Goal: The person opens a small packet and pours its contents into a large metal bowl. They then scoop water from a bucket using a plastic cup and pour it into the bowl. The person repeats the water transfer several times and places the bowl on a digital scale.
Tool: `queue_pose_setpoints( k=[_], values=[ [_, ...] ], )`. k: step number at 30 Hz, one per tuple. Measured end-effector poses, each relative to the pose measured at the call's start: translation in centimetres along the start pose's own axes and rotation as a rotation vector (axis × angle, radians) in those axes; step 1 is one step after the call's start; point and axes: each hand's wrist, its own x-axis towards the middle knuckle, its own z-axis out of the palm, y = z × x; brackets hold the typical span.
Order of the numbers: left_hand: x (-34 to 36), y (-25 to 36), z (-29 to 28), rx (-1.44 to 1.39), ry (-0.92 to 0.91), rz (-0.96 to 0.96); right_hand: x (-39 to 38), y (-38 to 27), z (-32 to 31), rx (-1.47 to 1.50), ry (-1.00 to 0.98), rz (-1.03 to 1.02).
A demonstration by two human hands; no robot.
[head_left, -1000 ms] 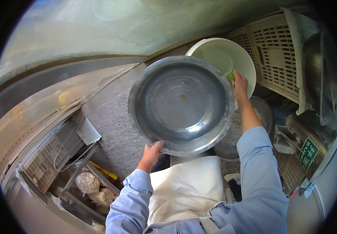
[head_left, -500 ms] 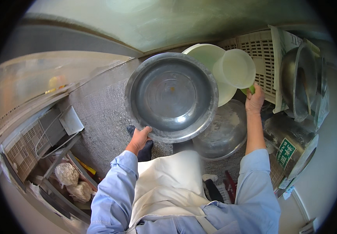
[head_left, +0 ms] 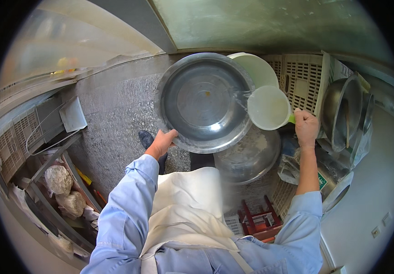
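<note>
My left hand (head_left: 160, 143) is closed on the near rim of a wide metal basin (head_left: 192, 116), thumb over the edge. My right hand (head_left: 306, 129) grips the green handle of a pale plastic water dipper (head_left: 269, 108). The dipper tilts over the basin's right rim, and a thin splash of water (head_left: 241, 97) runs from its lip into the basin. Behind them is a pale green tub (head_left: 260, 68), partly hidden by the basin. Below and to the right, a second large metal basin (head_left: 249, 157) with whitish smears is partly covered by the held one.
A cream slatted crate (head_left: 302, 80) stands at the back right, beside an upright metal bowl (head_left: 340, 114). A dark red wooden stool (head_left: 260, 219) is near my right side. At left, a shelf rack (head_left: 64, 157) holds wrapped bundles (head_left: 59, 179) and a white tray (head_left: 73, 114).
My right hand has lowered the dipper toward me and tipped it left, and water now spills into the basin. The view has turned slightly; my left hand keeps its hold on the rim.
</note>
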Motion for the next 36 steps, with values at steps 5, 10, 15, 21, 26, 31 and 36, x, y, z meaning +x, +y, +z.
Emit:
queue_pose_setpoints(
  k=[5,10,15,21,26,31,36],
  values=[
    [-0.1,0.2,0.1,0.037,0.019,-0.029,-1.4,-2.5,0.9,-0.235,-0.129,-0.119],
    [-0.1,0.4,0.1,0.014,-0.009,-0.054,-2.4,-4.8,1.4,-0.520,-0.237,-0.173],
    [0.1,0.2,-0.1,-0.005,-0.027,-0.040,-3.7,-6.6,2.6,-0.717,-0.263,-0.247],
    [0.4,-0.1,-0.2,0.023,-0.025,-0.021,-5.5,-8.2,4.6,-0.866,-0.316,-0.496],
    [0.1,0.3,0.1,0.066,0.000,-0.048,-7.3,-8.7,6.8,-0.953,-0.373,-0.564],
    [0.3,0.1,0.1,0.039,-0.020,-0.031,-7.9,-9.3,7.4,-0.913,-0.368,-0.550],
    [0.3,-0.2,-0.4,0.164,0.061,-0.059,-7.6,-9.6,5.5,-0.674,-0.233,-0.449]
  ],
)
